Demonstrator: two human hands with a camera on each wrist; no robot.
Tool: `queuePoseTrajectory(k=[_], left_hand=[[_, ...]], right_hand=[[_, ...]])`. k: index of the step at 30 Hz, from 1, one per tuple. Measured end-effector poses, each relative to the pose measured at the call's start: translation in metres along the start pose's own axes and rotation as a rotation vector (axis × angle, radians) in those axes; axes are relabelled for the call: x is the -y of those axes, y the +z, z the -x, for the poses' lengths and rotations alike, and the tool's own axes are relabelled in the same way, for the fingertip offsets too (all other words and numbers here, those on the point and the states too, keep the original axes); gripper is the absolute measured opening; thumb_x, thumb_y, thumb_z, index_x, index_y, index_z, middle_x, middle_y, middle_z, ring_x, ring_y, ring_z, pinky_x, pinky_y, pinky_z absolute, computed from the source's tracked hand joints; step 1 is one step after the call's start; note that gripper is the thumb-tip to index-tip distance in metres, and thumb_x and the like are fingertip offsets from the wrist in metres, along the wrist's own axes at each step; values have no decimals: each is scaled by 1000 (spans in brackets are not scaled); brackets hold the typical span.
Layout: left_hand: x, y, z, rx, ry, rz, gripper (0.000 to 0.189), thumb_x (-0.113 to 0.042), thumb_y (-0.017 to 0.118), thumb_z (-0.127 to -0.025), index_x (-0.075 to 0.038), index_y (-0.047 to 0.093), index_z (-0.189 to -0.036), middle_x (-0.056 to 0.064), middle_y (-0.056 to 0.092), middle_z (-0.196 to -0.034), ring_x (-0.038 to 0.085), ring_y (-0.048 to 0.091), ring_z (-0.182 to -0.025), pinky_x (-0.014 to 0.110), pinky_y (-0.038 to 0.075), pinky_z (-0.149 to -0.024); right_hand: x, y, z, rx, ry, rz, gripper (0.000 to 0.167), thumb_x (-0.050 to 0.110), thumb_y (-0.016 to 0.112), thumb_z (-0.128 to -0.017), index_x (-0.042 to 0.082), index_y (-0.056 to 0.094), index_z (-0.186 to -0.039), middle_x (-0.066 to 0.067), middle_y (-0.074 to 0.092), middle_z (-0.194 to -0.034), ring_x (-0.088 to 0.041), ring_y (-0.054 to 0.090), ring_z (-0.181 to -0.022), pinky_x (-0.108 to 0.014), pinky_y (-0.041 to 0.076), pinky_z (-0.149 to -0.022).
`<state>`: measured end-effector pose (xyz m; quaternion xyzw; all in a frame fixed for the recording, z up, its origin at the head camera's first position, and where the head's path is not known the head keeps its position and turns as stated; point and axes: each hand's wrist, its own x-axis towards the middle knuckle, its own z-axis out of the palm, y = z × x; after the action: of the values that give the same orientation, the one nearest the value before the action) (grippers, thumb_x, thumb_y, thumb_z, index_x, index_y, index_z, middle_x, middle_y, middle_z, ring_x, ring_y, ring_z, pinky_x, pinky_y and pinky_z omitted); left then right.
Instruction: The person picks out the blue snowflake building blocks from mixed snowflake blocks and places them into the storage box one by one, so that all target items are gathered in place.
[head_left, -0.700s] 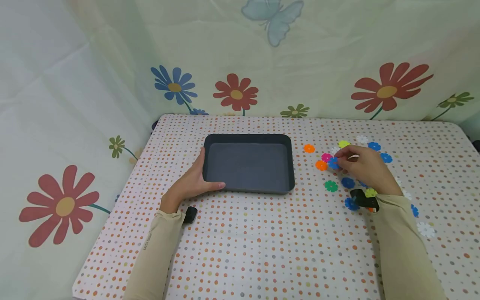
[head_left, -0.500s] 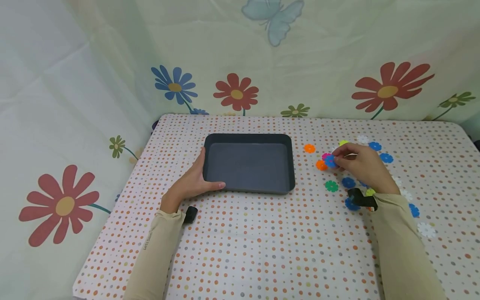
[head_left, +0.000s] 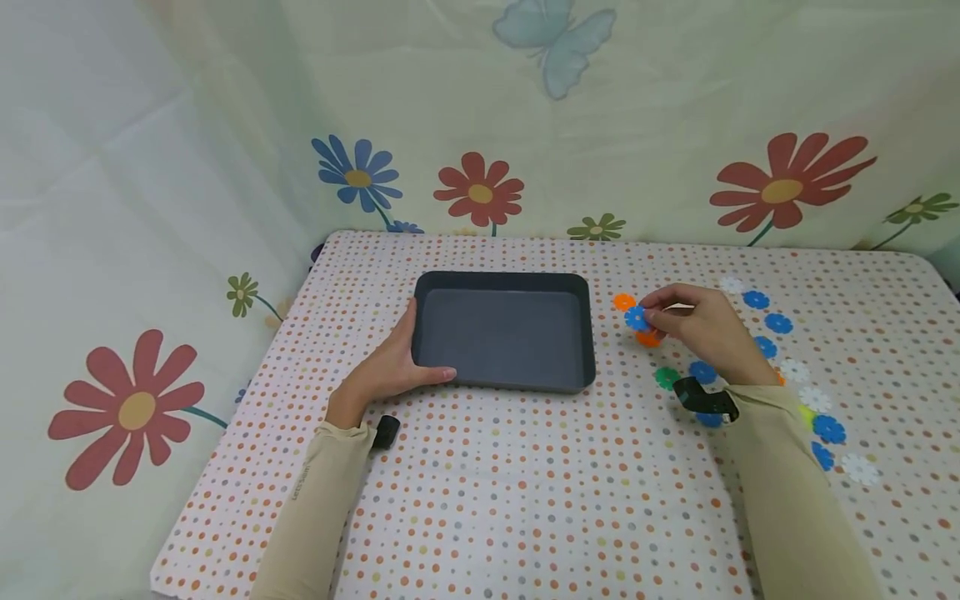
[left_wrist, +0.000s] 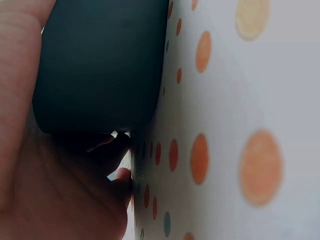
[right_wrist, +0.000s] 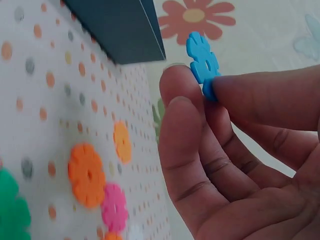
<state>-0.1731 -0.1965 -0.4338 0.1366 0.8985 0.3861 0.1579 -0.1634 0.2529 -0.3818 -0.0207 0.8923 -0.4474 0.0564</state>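
dotted table, right hand pinching blue disc, orange disc partly covered

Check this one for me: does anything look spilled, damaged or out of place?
Nothing stands out. The left hand holds the dark tray, which shows no visible damage, and the right hand pinches a blue flower disc that looks whole. Other flower discs lie loose on the dotted table, none plainly broken.

L hand on dk tray, fingertips shadowed, orange-dotted tbl alongside, nearest dots blurry
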Motion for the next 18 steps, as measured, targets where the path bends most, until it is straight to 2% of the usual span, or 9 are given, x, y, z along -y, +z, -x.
queuePoseTrajectory(k=[8, 14, 18], left_hand=[[3, 3, -1, 5, 12, 14, 146, -71, 83, -80, -19, -20, -170, 4, -15, -178, 26, -3, -164, 58, 17, -127], [5, 2, -1, 8, 12, 26, 144, -69, 84, -82, -20, -20, -170, 3, -15, -177, 24, -4, -163, 57, 17, -127], [5, 1, -2, 5, 11, 28, 144, -69, 83, -81, -21, -20, -170, 3, -16, -178, 24, -4, -163, 57, 16, -127]], right_hand=[[13, 14, -8, 31, 3, -120, 35, 25, 66, -110, -2, 67, -132, -18, 76, -111, -30, 74, -96, -39, 60, -82], [26, 26, -19, 77, 16, -163, 36, 23, 66, -110, -1, 67, -137, -17, 74, -115, -32, 70, -100, -40, 58, -87], [34, 32, -26, 96, -24, -200, 33, 17, 66, -109, -3, 68, -134, -17, 75, -113, -28, 72, -98, -40, 59, -89]])
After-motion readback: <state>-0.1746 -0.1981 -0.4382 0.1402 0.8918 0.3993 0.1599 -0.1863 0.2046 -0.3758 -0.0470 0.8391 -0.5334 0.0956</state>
